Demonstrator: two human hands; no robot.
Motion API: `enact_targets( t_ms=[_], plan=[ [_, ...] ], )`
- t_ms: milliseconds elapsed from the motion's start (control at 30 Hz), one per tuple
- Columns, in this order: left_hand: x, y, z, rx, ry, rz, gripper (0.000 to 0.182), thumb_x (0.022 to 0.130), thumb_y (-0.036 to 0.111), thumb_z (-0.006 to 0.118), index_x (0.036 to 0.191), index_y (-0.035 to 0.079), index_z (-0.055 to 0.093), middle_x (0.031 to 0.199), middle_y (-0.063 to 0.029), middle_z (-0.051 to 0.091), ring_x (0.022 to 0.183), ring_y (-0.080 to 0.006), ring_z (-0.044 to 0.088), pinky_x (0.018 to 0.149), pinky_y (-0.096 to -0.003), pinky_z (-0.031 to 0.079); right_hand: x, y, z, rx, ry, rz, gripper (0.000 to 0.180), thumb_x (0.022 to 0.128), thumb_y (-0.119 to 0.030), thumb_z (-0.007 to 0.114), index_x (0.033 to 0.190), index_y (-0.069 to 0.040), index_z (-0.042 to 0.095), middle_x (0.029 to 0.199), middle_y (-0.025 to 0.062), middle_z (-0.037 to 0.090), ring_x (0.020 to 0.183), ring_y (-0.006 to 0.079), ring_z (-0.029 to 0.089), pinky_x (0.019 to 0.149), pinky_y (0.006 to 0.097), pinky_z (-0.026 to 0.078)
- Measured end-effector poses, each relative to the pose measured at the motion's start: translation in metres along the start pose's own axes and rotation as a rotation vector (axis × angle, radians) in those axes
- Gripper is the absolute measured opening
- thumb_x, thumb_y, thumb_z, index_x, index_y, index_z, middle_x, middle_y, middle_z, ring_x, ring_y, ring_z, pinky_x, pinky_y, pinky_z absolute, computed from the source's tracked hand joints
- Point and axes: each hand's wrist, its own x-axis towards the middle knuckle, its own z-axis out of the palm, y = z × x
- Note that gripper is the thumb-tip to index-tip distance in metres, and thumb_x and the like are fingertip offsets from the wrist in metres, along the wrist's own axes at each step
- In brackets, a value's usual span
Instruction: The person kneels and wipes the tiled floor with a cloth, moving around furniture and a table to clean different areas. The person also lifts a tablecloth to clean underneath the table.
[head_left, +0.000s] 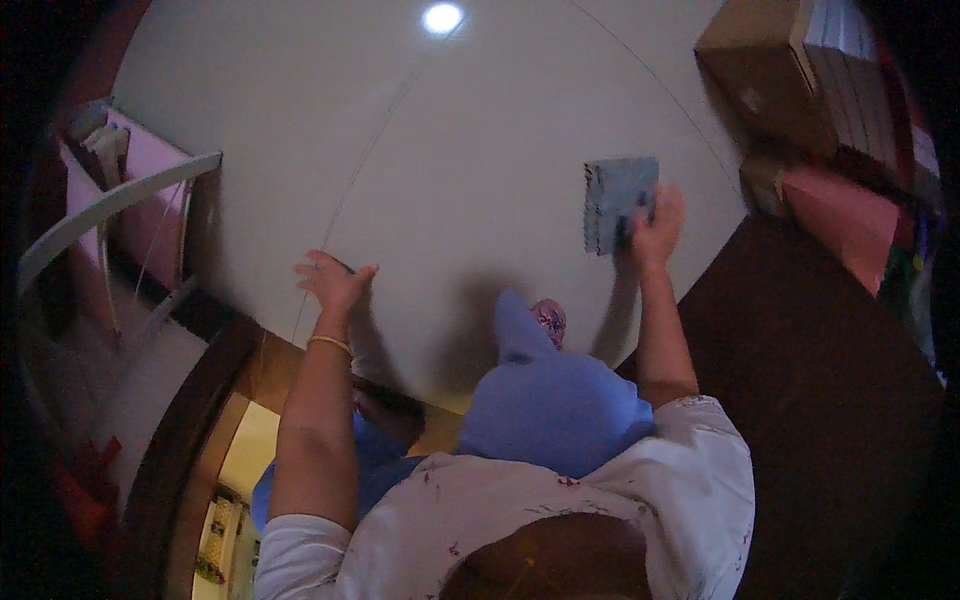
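My left hand is held out over a pale tiled floor, its fingers spread and nothing in them. A thin yellow bangle circles that wrist. My right hand is raised on the other side, its fingers apart, with no object visible in it. Beyond it, a small grey rectangular mat with a ragged left edge appears to lie on the floor. The hand overlaps the mat's right edge in view but seems to be above it. One foot in patterned pink footwear shows beside my blue trouser leg.
On the left stands a piece of furniture with a curved white rail and pink panels. A cardboard box and a pinkish-red item sit at right. A dark brown panel flanks me; a dark wooden frame curves lower left.
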Motion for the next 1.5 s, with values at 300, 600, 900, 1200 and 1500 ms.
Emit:
enact_targets(
  t_ms=[300,600,900,1200,1500],
  plan=[
    [-0.01,0.002,-0.013,0.027,-0.009,-0.064,0.121,0.063,0.059,0.076,0.14,-0.012,0.017,0.145,-0.036,0.017,0.135,-0.0527,0.012,0.108,-0.0627,0.013,0.112,-0.087,0.096,-0.383,-0.064,0.158,0.07,0.085,-0.057,0.051,0.145,-0.025,0.031,0.153,0.0072,0.023,0.14,0.0344,0.018,0.103,0.0686,0.015],
    [-0.014,-0.006,-0.009,-0.138,0.05,0.08,0.113,0.07,0.055,0.073,0.142,-0.01,0.015,0.142,-0.0425,0.014,0.133,-0.0564,0.013,0.108,-0.0634,0.012,0.162,-0.383,0.191,-0.312,-0.22,-0.497,0.071,0.087,-0.062,0.041,0.147,-0.026,0.027,0.155,0.0059,0.02,0.142,0.0339,0.014,0.105,0.0676,0.01],
    [-0.003,-0.015,0.05,-0.376,0.467,-0.009,0.086,0.078,0.046,0.067,0.139,-0.002,0.03,0.136,-0.0239,0.039,0.126,-0.0412,0.035,0.106,-0.0465,0.028,-0.007,-0.586,0.25,-0.067,-0.511,-0.889,0.064,0.09,-0.056,0.04,0.144,-0.022,0.033,0.153,0.0044,0.024,0.143,0.0295,0.014,0.109,0.0641,0.007],
    [-0.011,-0.157,0.154,-0.888,0.667,-0.465,0.033,0.094,0.029,0.046,0.099,0.003,0.066,0.084,-0.0152,0.066,0.076,-0.0342,0.063,0.07,-0.0429,0.049,-0.153,-0.564,0.23,0.078,-0.527,-1.524,0.055,0.087,-0.047,0.05,0.135,-0.022,0.046,0.148,0.0023,0.033,0.14,0.0296,0.022,0.108,0.0621,0.013],
    [0.001,-0.121,0.057,-0.59,0.713,0.03,0.033,0.089,0.032,0.054,0.097,0.001,0.065,0.111,-0.0227,0.059,0.102,-0.0366,0.053,0.088,-0.0463,0.04,-0.014,-0.515,0.214,0.076,-0.471,-0.86,0.058,0.085,-0.046,0.052,0.139,-0.029,0.041,0.151,0.0014,0.029,0.14,0.0273,0.021,0.105,0.0654,0.015]
  ],
)
